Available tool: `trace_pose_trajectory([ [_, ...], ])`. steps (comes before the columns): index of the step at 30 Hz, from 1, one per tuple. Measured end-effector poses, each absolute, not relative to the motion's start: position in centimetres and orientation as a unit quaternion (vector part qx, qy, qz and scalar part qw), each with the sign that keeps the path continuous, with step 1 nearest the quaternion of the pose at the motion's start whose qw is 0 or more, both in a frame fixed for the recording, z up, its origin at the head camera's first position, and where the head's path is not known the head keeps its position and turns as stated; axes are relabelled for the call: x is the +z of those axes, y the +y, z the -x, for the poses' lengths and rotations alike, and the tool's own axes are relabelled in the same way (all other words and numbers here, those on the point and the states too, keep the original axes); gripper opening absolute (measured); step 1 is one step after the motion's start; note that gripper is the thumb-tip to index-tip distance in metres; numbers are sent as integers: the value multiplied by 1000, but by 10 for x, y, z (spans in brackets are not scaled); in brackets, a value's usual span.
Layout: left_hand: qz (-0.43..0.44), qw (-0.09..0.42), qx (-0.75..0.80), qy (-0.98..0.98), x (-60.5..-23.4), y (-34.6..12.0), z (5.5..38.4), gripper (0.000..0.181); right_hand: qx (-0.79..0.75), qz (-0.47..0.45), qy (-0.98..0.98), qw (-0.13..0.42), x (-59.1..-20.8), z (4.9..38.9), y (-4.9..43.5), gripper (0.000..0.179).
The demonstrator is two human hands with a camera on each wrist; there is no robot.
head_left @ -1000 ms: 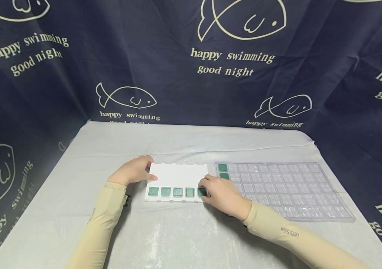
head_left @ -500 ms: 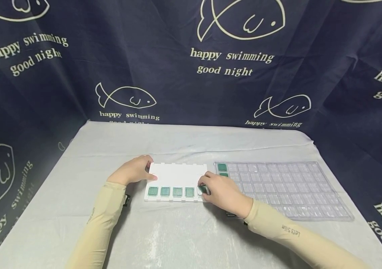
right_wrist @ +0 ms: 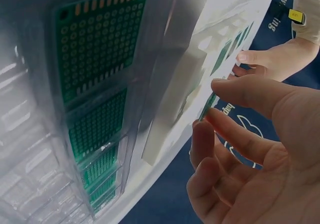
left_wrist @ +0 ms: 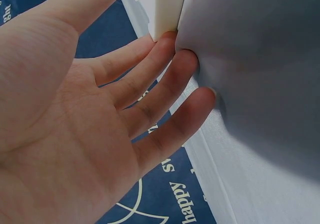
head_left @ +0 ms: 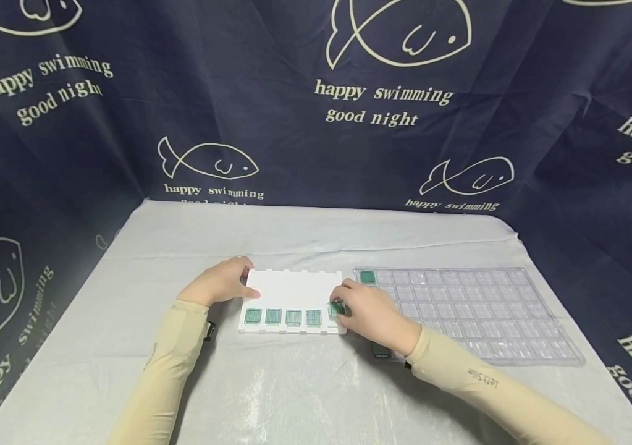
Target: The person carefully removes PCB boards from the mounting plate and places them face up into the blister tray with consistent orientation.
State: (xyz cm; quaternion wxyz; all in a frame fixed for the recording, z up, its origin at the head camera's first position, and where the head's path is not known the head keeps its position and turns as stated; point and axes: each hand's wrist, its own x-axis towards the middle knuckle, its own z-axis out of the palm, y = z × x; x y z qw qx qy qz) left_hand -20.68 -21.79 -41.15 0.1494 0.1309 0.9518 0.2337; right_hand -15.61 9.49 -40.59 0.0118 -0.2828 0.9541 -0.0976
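A flat white holder [head_left: 293, 287] lies on the table, with several green perfboards [head_left: 293, 317] in a row along its near side. At its left end my left hand [head_left: 221, 281] grips the edge, thumb on top and fingertips against the side, as the left wrist view shows at the white edge [left_wrist: 169, 11]. My right hand [head_left: 374, 314] pinches a small green perfboard [head_left: 336, 308] between thumb and fingers over the holder's right end. That board [right_wrist: 209, 104] is seen nearly edge-on in the right wrist view, tilted and partly hidden by the fingers.
A clear plastic tray [head_left: 460, 309] with many compartments lies to the right. Its left column holds green perfboards [right_wrist: 100, 44]; my right hand and forearm cover part of it in the head view. A dark blue printed curtain [head_left: 293, 123] surrounds the white-covered table [head_left: 271, 395].
My right hand has moved slightly up and to the right, raising the pinched perfboard from the holder's rightmost place. My left hand stays put at the holder's edge.
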Motion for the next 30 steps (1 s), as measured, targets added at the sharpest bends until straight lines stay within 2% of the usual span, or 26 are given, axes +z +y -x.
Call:
trace_pose_trajectory([
  [13,-130,148,234,952,-413,-218,208,48,-108,283,953,10,-404,161,105,32],
  [23,-132,145,234,952,-414,-219,207,48,-121,280,952,18,-404,163,114,26],
  [30,-133,144,232,953,-414,-219,207,49,-126,266,955,23,-403,165,120,31],
])
